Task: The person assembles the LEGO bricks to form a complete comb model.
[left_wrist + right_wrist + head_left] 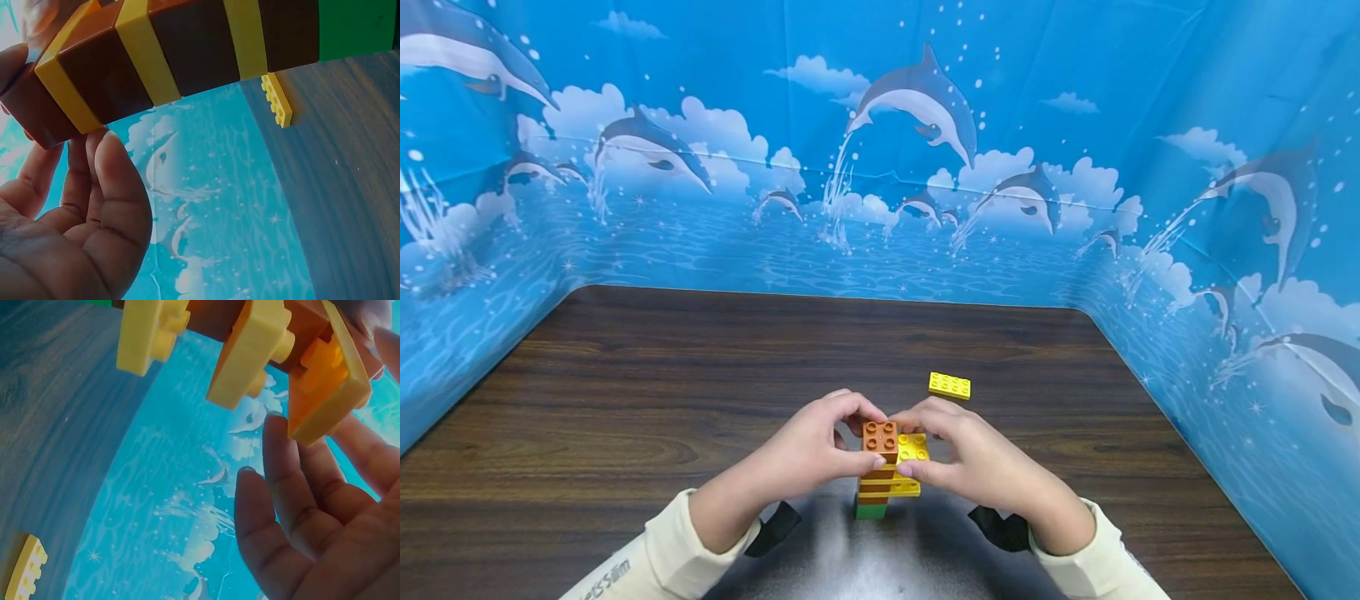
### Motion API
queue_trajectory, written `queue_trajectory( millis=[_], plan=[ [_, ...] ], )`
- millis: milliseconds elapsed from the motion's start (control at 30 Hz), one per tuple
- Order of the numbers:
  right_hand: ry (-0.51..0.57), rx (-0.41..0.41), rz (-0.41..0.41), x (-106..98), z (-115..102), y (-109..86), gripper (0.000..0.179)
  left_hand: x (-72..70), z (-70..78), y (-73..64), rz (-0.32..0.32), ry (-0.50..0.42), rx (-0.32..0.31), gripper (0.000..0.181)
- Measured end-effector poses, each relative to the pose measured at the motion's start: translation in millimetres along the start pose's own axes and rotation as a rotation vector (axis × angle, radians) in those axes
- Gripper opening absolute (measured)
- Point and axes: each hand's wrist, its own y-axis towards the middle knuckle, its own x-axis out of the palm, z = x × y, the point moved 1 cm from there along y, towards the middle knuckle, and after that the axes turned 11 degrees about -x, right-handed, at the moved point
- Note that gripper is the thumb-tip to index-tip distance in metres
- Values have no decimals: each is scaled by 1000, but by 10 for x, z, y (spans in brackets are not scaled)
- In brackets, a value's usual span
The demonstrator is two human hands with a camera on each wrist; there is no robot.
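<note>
A tower of brown bricks (194, 47) and thin yellow plates stands on a green brick (871, 511) on the table. The yellow plates jut out to the right, one above another. At the top, my left hand (808, 446) grips the uppermost brown brick (880, 433) between thumb and fingers. My right hand (962, 446) pinches the jutting end of the top yellow plate (913, 447), its thumb on the near side. In the left wrist view this plate and the top brick look slightly tilted against the lower tower. The lower yellow plate (247, 356) is untouched.
A loose yellow plate (950, 385) with studs lies flat on the dark wooden table (700, 358), beyond the right hand. A blue dolphin-print curtain (880, 167) borders the table's back and sides. Black straps (1000, 529) show at both wrists.
</note>
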Motion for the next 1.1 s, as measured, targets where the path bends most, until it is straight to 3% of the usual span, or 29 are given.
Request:
queue_trajectory(
  millis=[233, 400, 1100],
  plan=[
    [37, -79, 112, 44, -20, 8, 34, -2, -18, -3, -1, -30, -11, 32],
    [47, -86, 148, 67, -29, 20, 30, -3, -29, -9, -14, -61, -18, 32],
    [52, -69, 152, 68, -6, 41, 25, 30, -56, 24, -6, -93, -14, 27]
  ],
)
